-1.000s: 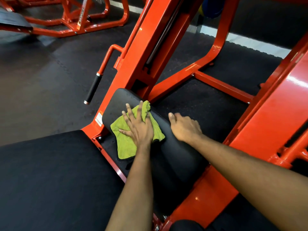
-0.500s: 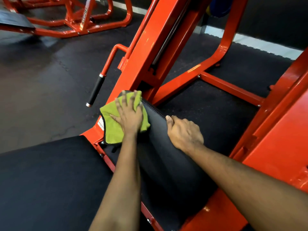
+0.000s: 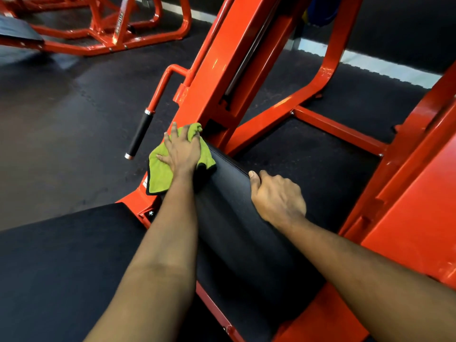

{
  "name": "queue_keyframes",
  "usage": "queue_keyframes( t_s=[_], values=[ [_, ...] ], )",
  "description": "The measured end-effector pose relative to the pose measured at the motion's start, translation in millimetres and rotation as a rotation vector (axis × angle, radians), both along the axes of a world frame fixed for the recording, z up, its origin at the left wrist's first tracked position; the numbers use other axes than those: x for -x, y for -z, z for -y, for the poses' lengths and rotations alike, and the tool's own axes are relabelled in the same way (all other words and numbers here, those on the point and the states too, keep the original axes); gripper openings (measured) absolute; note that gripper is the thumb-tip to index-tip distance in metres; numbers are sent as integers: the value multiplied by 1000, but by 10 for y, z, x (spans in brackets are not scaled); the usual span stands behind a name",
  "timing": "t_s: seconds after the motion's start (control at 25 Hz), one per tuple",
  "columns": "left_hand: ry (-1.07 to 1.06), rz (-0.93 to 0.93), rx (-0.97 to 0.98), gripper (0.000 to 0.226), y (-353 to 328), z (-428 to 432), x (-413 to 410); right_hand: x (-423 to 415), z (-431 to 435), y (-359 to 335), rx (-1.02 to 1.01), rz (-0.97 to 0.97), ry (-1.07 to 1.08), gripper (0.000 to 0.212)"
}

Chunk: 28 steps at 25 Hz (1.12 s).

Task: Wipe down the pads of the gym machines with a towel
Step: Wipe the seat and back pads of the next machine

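Observation:
A long black pad (image 3: 234, 218) runs up the orange machine frame (image 3: 222, 70) in the middle of the head view. A green towel (image 3: 160, 174) lies over the pad's far left end. My left hand (image 3: 182, 151) presses flat on the towel with spread fingers. My right hand (image 3: 276, 196) grips the pad's right edge, thumb on top and fingers curled over the side.
A wide black pad (image 3: 61, 267) fills the lower left. A handle with a black grip (image 3: 139, 134) hangs from the frame just left of the towel. Orange beams (image 3: 419, 169) stand close on the right. Another orange machine (image 3: 111, 28) sits at the far left on dark rubber floor.
My left hand has slid the towel up the pad toward its far end. My right hand has shifted from resting on the pad to gripping its right edge.

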<state>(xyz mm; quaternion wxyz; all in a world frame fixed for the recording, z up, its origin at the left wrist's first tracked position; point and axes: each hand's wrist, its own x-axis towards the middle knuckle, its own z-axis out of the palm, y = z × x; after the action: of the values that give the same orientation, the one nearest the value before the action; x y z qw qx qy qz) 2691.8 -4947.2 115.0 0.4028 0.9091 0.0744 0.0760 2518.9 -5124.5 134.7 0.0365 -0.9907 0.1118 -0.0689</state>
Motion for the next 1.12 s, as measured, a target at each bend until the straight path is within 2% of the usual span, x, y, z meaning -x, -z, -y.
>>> queue_keyframes(
  t_s=[0.12, 0.32, 0.52, 0.88, 1.0, 1.12],
  values=[
    [-78, -18, 57, 52, 51, -92, 66, 6, -4, -22, 2, 5, -1, 64],
    [-230, -141, 116, 58, 356, 8, 825, 28, -26, -50, 2, -2, -2, 66],
    [-219, -183, 218, 60, 537, 331, 1741, 43, -52, -59, 28, -3, -2, 66],
    [-343, -135, 233, 57, 493, -269, 722, 3, -20, -6, 28, -1, -6, 66],
    [-356, -118, 246, 57, 497, -164, 912, 10, -25, -5, 29, 7, -12, 66],
    [-299, -114, 248, 61, 538, 213, 1647, 12, -36, -27, 65, -2, -33, 67]
  ],
)
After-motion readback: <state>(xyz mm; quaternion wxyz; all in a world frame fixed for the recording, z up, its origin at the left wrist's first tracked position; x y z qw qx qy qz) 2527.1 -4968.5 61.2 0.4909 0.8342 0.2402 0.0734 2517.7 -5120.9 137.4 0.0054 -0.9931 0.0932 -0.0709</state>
